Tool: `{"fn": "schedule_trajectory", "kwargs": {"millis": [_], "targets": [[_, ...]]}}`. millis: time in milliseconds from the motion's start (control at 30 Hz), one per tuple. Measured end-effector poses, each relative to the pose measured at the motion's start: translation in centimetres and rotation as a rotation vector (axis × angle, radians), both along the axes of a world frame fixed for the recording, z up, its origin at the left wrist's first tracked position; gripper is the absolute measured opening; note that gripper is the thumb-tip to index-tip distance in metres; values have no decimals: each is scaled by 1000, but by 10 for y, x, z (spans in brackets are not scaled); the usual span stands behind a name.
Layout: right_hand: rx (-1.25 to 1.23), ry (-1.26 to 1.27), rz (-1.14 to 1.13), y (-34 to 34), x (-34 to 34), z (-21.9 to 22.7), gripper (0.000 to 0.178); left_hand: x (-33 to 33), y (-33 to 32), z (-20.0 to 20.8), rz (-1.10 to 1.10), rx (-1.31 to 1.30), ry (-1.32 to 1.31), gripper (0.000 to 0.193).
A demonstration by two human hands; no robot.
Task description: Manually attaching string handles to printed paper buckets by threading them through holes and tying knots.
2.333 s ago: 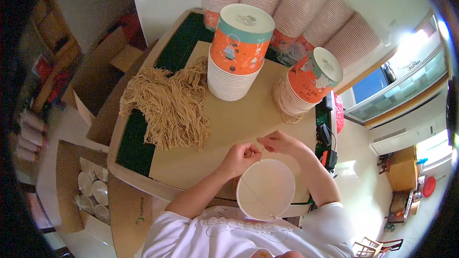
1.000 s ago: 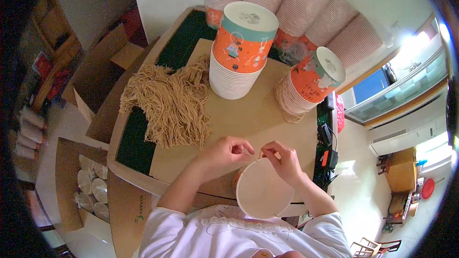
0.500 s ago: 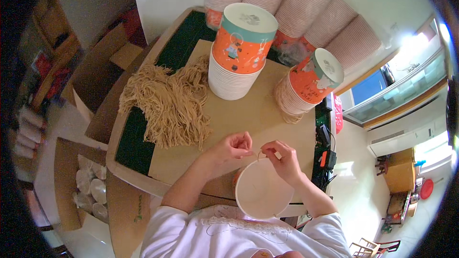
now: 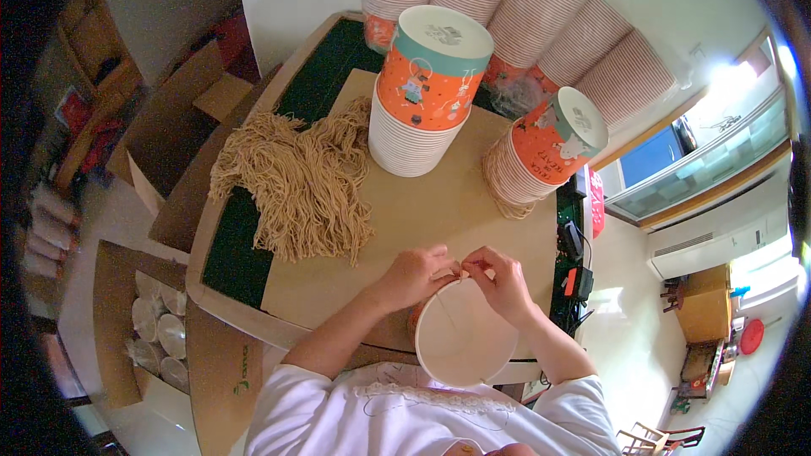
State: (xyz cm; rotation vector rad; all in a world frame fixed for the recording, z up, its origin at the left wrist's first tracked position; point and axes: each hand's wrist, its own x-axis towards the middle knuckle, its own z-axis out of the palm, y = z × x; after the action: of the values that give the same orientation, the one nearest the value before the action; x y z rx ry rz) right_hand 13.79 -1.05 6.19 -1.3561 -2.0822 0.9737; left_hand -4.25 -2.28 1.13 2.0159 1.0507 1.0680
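Note:
A white-lined paper bucket (image 4: pixel 469 342) with an orange outside rests against my front at the table's near edge, its mouth facing up. My left hand (image 4: pixel 420 277) and my right hand (image 4: pixel 500 284) meet at its far rim. The fingertips of both are pinched together there on a thin tan cord (image 4: pixel 450 314), part of which hangs down inside the bucket. How the cord passes the rim is hidden by my fingers. To the left lies a loose heap of tan cords (image 4: pixel 296 177) on the cardboard sheet (image 4: pixel 405 219).
Beyond my hands stands a tall upside-down stack of orange and teal paper buckets (image 4: pixel 431 89). A shorter stack draped with cords (image 4: pixel 541 148) stands right. Wrapped bucket stacks (image 4: pixel 532 17) line the back. Below left, an open carton (image 4: pixel 118 321) holds round white items. Black adapters (image 4: pixel 579 281) lie at the right edge.
My left hand has moved right and closed in beside my right hand at the bucket's far rim. A length of cord now shows inside the bucket.

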Motion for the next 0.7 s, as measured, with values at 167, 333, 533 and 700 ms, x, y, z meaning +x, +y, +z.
{"fn": "schedule_trajectory", "kwargs": {"millis": [167, 333, 533, 700], "targets": [[22, -50, 34, 1, -2, 4, 6, 1, -1, -14, -135, -265, -299, 12], [25, -43, 55, 1, -2, 5, 6, 4, -5, -23, -238, -847, -666, 11], [26, -99, 43, -8, -8, 17, 7, 3, -5, -28, -248, -1062, -1012, 14], [185, -108, 54, -17, -7, 14, 7, 4, -5, -29, -224, -1083, -959, 14]]}}
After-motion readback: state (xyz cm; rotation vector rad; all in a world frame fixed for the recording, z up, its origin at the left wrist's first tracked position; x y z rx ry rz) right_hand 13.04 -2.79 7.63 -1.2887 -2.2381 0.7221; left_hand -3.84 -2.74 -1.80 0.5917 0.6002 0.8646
